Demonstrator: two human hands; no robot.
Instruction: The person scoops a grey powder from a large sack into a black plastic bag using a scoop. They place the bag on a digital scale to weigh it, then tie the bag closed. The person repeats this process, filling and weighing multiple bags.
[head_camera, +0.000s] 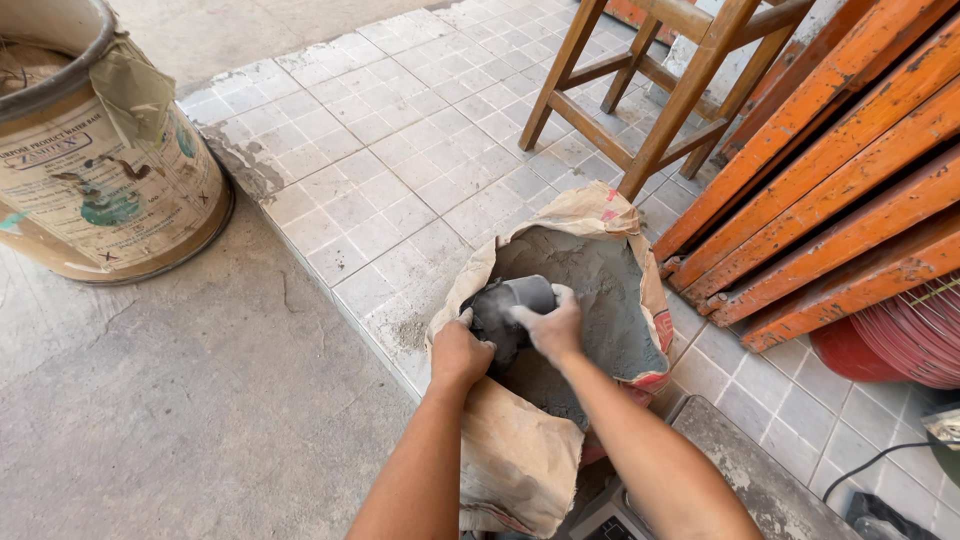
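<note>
Two hands: both are seen from the head view, reaching down into one open sack.
Left hand (460, 350): it is set at the near left rim of the sack, its fingers curled shut over the paper edge and the side of a dark cup.
Right hand (552, 325): it is laid over the cup from the right, its fingers wrapped closed around the cup's body; the skin is dusted grey.
Cup (515, 303): a dark, powder-coated cylinder is held between the two hands, tilted on its side, inside the mouth of the sack just above the powder.
Sack (520, 460): a brown paper bag is stood on the floor with its top rolled open and its near wall creased.
Grey powder (600, 290): the sack is filled with it, and the inner walls are coated with it.
Tiled floor (400, 170): pale square tiles are laid under and behind the sack; bare concrete (180, 400) is met at their left edge.
Drum (100, 160): a round labelled drum is stood on the concrete, well apart at the upper left.
Wooden stool (660, 80): its legs are planted on the tiles just behind the sack.
Orange boards (850, 180): they are stacked aslant at the right, near the sack's far rim.
</note>
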